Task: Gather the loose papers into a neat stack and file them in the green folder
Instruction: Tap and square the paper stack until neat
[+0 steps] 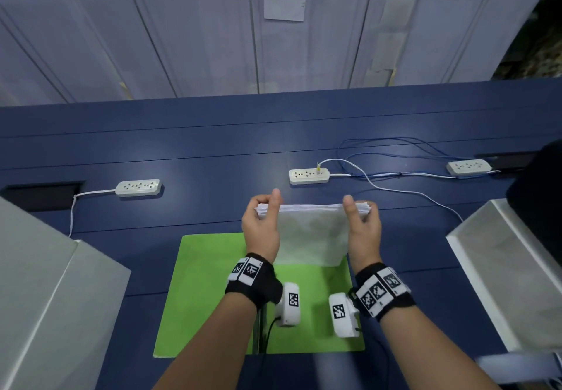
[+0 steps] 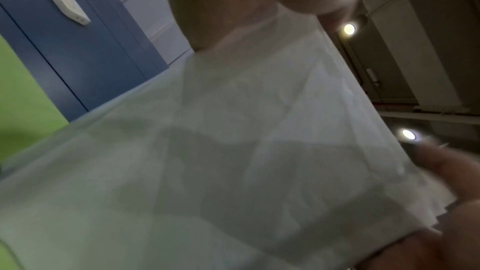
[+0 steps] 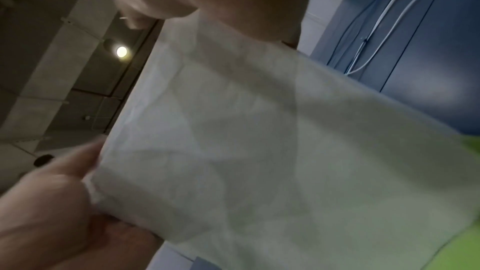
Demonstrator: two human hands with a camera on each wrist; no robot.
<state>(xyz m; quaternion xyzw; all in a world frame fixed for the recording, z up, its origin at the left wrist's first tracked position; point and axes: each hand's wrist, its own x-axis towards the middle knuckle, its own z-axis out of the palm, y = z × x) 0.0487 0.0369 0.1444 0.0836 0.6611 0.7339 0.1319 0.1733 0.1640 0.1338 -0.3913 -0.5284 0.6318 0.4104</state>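
Papers (image 1: 310, 231) held upright by left hand (image 1: 261, 222) and right hand (image 1: 363, 225), fingers curled round sides. Step: edges being squared over green folder (image 1: 209, 292). Next: stack laid flat inside, folder closed.

Blue table (image 1: 213, 158): green folder (image 1: 206, 292), power strips (image 1: 138, 187).

Both forearms reach forward side by side, each wrist wrapped in a black band with black-and-white coded markers and a small white camera unit below it. The left hand (image 1: 262, 228) is raised with its back toward the head camera, thumb up on the near side and fingers curled over the far side, pinching. The right hand (image 1: 362, 231) mirrors it, level and well apart, thumb likewise raised.
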